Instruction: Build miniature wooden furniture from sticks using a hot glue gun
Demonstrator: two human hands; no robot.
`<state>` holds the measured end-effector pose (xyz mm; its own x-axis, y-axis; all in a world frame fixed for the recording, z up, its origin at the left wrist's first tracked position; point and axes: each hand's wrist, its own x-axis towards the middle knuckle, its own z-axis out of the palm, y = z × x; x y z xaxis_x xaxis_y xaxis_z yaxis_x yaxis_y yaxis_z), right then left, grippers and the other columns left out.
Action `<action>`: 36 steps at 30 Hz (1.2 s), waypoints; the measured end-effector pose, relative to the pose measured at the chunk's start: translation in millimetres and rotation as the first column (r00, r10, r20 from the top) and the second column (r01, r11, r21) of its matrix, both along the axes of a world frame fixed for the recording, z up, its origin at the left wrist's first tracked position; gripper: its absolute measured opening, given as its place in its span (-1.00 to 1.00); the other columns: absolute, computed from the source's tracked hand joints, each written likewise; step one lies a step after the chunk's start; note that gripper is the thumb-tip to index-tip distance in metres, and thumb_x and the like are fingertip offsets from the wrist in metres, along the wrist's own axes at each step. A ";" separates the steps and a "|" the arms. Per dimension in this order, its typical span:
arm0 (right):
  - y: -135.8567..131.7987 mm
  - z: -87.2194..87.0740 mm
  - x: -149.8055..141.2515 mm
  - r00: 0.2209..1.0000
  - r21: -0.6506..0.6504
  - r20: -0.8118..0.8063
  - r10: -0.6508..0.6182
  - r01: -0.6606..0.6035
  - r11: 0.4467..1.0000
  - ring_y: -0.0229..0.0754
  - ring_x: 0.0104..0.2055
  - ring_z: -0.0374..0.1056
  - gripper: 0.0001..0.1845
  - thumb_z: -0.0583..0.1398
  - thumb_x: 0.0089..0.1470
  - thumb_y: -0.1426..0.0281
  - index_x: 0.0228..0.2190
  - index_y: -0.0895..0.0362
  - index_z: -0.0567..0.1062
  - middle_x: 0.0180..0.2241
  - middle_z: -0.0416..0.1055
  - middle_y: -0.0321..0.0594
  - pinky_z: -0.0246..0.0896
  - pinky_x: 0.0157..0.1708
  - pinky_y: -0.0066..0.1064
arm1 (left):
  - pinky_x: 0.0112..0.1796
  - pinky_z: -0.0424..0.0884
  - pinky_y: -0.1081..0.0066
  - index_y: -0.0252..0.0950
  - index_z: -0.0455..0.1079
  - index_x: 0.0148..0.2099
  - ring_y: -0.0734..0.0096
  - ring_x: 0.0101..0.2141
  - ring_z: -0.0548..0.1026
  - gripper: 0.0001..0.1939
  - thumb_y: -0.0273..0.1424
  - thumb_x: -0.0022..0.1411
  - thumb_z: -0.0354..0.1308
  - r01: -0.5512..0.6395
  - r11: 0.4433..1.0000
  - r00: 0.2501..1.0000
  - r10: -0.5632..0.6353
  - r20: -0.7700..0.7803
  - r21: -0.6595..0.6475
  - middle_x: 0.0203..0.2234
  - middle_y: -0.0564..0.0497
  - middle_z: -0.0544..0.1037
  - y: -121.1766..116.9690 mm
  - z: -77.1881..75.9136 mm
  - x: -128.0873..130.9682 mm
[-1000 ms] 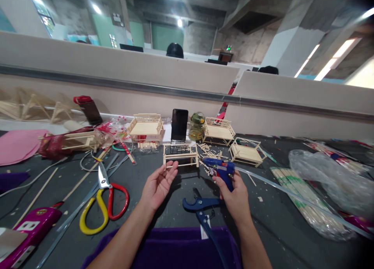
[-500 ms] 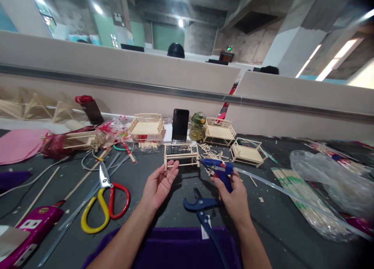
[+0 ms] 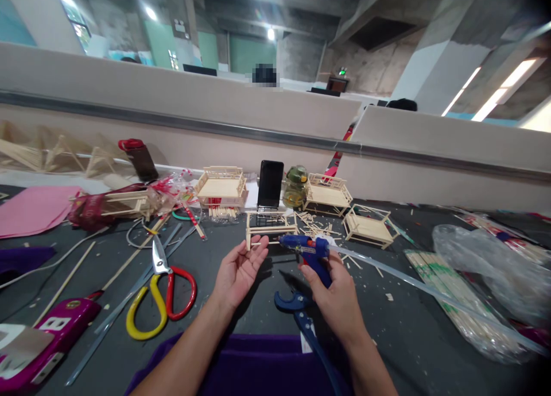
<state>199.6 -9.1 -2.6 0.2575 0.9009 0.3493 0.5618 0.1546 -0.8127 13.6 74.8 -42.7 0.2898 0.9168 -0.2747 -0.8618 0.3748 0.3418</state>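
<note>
In the head view a small frame of thin wooden sticks (image 3: 275, 230) is held at its lower left corner by my left hand (image 3: 241, 270), palm turned up and fingers curled. My right hand (image 3: 332, 290) grips a blue hot glue gun (image 3: 310, 248), whose nozzle points left at the frame's lower right part. Whether the nozzle touches the wood, I cannot tell. A long clear glue stick (image 3: 387, 270) trails from the gun's back to the right. Below the hands lies a blue pipe cutter (image 3: 297, 307), partly over a purple tray (image 3: 245, 341).
Scissors (image 3: 161, 295) with red and yellow handles lie to the left, near a magenta device (image 3: 55, 333). Behind stand a phone (image 3: 271, 183), a green-lidded jar (image 3: 295, 188) and several miniature stick beds (image 3: 221, 187). Bagged sticks (image 3: 460, 298) lie on the right.
My right hand has brought the glue gun leftward, so its nozzle now overlaps the frame's lower right part. My left hand keeps its hold. The view has shifted slightly.
</note>
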 end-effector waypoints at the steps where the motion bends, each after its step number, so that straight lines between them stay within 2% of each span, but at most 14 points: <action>1: 0.7 -0.1 -1.4 1.000 0.001 0.001 0.007 -0.007 1.000 -0.01 -0.15 0.44 -0.66 0.20 0.06 0.24 -0.12 0.10 0.45 -0.18 0.52 -0.11 0.31 -0.15 -0.23 | -0.12 0.51 0.29 -0.58 0.33 0.05 0.09 -0.05 0.51 -0.67 -0.53 0.28 -0.04 0.003 1.000 1.000 -0.003 0.009 -0.003 -0.12 -0.43 0.54 0.2 -0.3 0.0; 8: 0.8 7.5 -19.2 0.996 0.039 0.011 0.084 -0.085 0.996 -0.03 -0.17 0.45 -0.66 0.19 0.06 0.30 -0.09 0.09 0.46 -0.17 0.53 -0.13 0.32 -0.18 -0.28 | -0.17 0.53 0.28 -0.53 0.34 0.06 0.19 -0.24 0.60 -0.66 -0.48 0.31 -0.03 -0.002 1.000 0.998 0.002 0.068 -0.012 -0.27 -0.31 0.61 3.6 -6.0 -1.1; 11: -2.5 12.4 -15.4 0.995 0.057 -0.093 0.033 -0.028 0.998 -0.08 -0.30 0.45 -0.63 0.21 0.05 0.25 -0.10 0.12 0.46 -0.20 0.53 -0.10 0.35 -0.31 -0.31 | -0.14 0.52 0.25 -0.56 0.32 0.06 0.12 -0.15 0.57 -0.64 -0.42 0.33 -0.05 0.008 1.000 0.998 -0.007 0.069 -0.006 -0.21 -0.37 0.58 2.9 -5.9 -1.5; 14: -7.0 15.0 5.4 0.946 0.033 -0.315 -0.080 0.095 0.995 -0.28 -0.59 0.29 -0.56 0.24 0.03 0.18 -0.10 0.15 0.42 -0.28 0.52 -0.11 0.24 -0.59 -0.44 | -0.13 0.51 0.23 -0.61 0.29 0.08 0.07 -0.09 0.53 -0.58 -0.35 0.35 -0.09 0.027 1.000 0.998 -0.026 0.062 -0.012 -0.13 -0.44 0.54 1.1 -5.2 -1.2; 18: -11.7 6.9 48.5 0.837 -0.025 -0.504 -0.212 0.231 0.973 -0.33 -0.61 0.22 -0.58 0.27 -0.02 0.10 -0.23 0.16 0.43 -0.37 0.51 -0.17 0.10 -0.71 -0.54 | -0.14 0.51 0.22 -0.62 0.28 0.08 0.06 -0.09 0.53 -0.54 -0.30 0.37 -0.13 0.032 0.999 0.998 -0.031 0.058 -0.023 -0.13 -0.46 0.53 -1.1 -6.0 -1.1; 21: -15.0 -7.7 77.2 0.818 -0.099 -0.484 -0.310 0.301 0.949 -0.32 -0.60 0.22 -0.54 0.28 -0.09 0.03 -0.36 0.18 0.46 -0.46 0.48 -0.19 0.08 -0.71 -0.54 | -0.14 0.51 0.20 -0.59 0.27 0.09 0.06 -0.09 0.53 -0.52 -0.27 0.37 -0.15 0.041 0.999 0.997 -0.039 0.061 -0.021 -0.12 -0.45 0.52 -2.8 -7.0 -2.1; 25: -17.8 -28.6 97.7 0.828 -0.194 -0.366 -0.424 0.378 0.905 -0.33 -0.63 0.18 -0.48 0.21 -0.05 -0.04 -0.44 0.22 0.49 -0.57 0.46 -0.19 0.06 -0.68 -0.55 | -0.14 0.51 0.19 -0.60 0.26 0.10 0.05 -0.09 0.53 -0.52 -0.27 0.38 -0.16 0.048 0.998 0.997 -0.047 0.060 -0.026 -0.13 -0.45 0.53 -3.9 -6.4 -3.1; 28: -16.3 -37.3 98.5 0.846 -0.196 -0.344 -0.407 0.359 0.912 -0.31 -0.63 0.21 -0.47 0.21 -0.05 -0.04 -0.40 0.22 0.49 -0.57 0.46 -0.20 0.08 -0.68 -0.53 | -0.13 0.50 0.19 -0.61 0.24 0.12 0.04 -0.07 0.52 -0.51 -0.27 0.38 -0.17 0.042 0.999 0.997 -0.041 0.069 -0.018 -0.11 -0.46 0.52 -3.6 -5.7 -2.9; 30: -14.1 -37.2 92.5 0.867 -0.184 -0.333 -0.372 0.327 0.927 -0.30 -0.63 0.22 -0.49 0.22 -0.06 -0.03 -0.38 0.21 0.49 -0.56 0.45 -0.22 0.09 -0.68 -0.52 | -0.13 0.50 0.18 -0.61 0.22 0.14 0.02 -0.05 0.50 -0.49 -0.26 0.38 -0.17 0.035 0.999 0.996 -0.034 0.084 -0.008 -0.09 -0.48 0.50 -3.4 -6.0 -2.9; 36: -8.6 -10.7 51.9 0.847 -0.119 -0.495 -0.194 0.155 0.981 -0.19 -0.49 0.41 -0.56 0.29 -0.08 0.11 -0.25 0.15 0.39 -0.41 0.50 -0.20 0.31 -0.58 -0.44 | -0.10 0.48 0.14 -0.59 0.21 0.15 -0.02 0.00 0.46 -0.47 -0.22 0.37 -0.16 0.047 0.998 0.990 -0.051 0.134 0.033 -0.03 -0.48 0.46 -3.4 -9.7 -4.1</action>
